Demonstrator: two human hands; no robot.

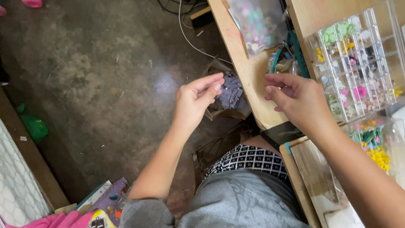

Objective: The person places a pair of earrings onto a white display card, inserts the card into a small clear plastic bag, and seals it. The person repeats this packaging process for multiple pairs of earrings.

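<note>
Far left, a green bag [36, 126] is seen on the stained concrete floor [97, 76], and pink cloth [63, 220] and a purple printed box [110, 198] are bunched at the bottom edge, out of the way. The left hand [195, 101] is raised over the floor, fingers drawn together, thumb pressed toward the index tip as for something tiny; whether anything is actually pinched cannot be told. Just behind it, an open cardboard box [219, 110] of small grey-purple pieces [231, 93] is set against the wooden board [249, 71], probably so it stays within reach. The right hand [297, 99] is held over the board's edge, loosely curled, thumb meeting fingertips; its contents cannot be told either. A bag of pastel beads [257, 23] is laid at the board's top. At far right, a clear compartment organiser [358, 63] of coloured flower charms is kept, sorted by colour, with a second clear tray [373, 141] below it
</note>
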